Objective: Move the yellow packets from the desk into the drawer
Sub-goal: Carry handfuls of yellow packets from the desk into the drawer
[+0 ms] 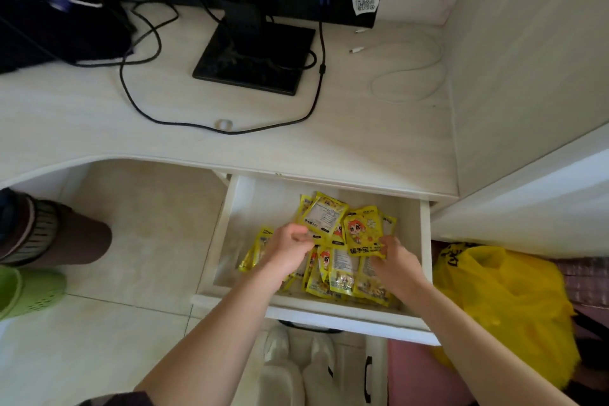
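Both hands are inside the open drawer (425, 241); the left hand (286, 245) & right hand (397, 260) each pinch an edge of the top yellow packets (329, 224), and they hide the packets under the wrists. Packets are glossy yellow w/ a cartoon figure, some showing a white label side, piled just below & around the grip. Small print is too blurred to read.

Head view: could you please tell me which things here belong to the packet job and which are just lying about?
Belongs to the job:
yellow packets
open drawer
desk
left hand and right hand, both holding packets

Just lying about:
monitor
black cable
white cable
yellow plastic bag
green shoe
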The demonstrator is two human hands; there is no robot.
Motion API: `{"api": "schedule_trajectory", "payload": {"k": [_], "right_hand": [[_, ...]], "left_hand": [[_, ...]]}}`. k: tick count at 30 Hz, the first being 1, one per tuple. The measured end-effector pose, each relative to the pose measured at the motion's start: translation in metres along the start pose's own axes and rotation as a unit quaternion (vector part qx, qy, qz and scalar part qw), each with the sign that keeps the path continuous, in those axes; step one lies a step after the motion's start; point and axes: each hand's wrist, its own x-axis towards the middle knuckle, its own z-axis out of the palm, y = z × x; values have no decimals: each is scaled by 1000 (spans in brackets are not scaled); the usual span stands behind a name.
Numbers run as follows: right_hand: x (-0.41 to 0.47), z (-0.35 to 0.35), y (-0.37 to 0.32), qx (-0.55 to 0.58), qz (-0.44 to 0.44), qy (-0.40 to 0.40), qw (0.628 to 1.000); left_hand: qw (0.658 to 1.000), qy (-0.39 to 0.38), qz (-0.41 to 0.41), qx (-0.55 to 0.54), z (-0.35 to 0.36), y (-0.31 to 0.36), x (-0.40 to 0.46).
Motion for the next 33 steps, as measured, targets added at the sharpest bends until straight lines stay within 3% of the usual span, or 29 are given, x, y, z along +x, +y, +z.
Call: {"api": "schedule_trajectory", "payload": {"k": [8, 14, 23, 33], "right_hand": [[-79, -6, -43, -106, -166, 35, 980], [-133, 19, -97, -136, -272, 54, 951], [-192, 113, -178, -214, -369, 3, 904], [-245, 233, -269, -278, -445, -36, 850]], "left_hand": [[967, 192, 119, 119, -46, -31, -109], [932, 301, 107, 170, -95, -77, -178], [927, 347, 30, 141, -171, -164, -236], [898, 420, -15, 129, -263, -263, -282]]}}
